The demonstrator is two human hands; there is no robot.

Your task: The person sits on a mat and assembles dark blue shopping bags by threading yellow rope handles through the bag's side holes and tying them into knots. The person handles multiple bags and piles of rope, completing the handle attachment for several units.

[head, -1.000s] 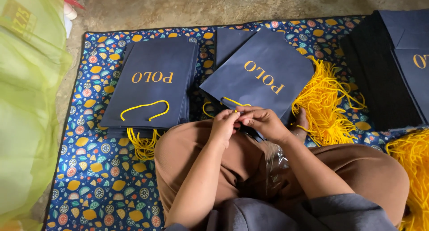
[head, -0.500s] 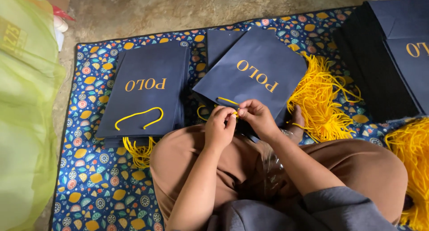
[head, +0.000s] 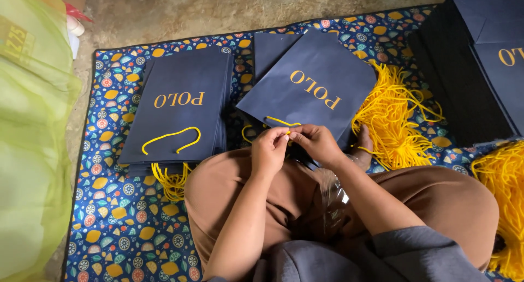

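A green mesh sack (head: pixel 30 151) is lying along the left edge, beside a patterned mat (head: pixel 103 222). On the mat a stack of navy paper bags (head: pixel 180 105) is resting flat, a yellow cord handle (head: pixel 170 139) looping across the top one and more yellow ends poking out beneath. In the middle the left hand (head: pixel 268 150) is pinching a yellow cord (head: pixel 283 122) between thumb and fingertips, closed on it. The right hand (head: pixel 316 143) is touching it, fingertips pinching the same cord just beside. The cord is running into the near edge of a tilted navy bag (head: pixel 311 91), which is lying in front of the knees. Right of that bag a pile of loose yellow cords (head: pixel 396 121) is spreading over the mat. At the far right, more navy bags (head: pixel 499 58) are lying.
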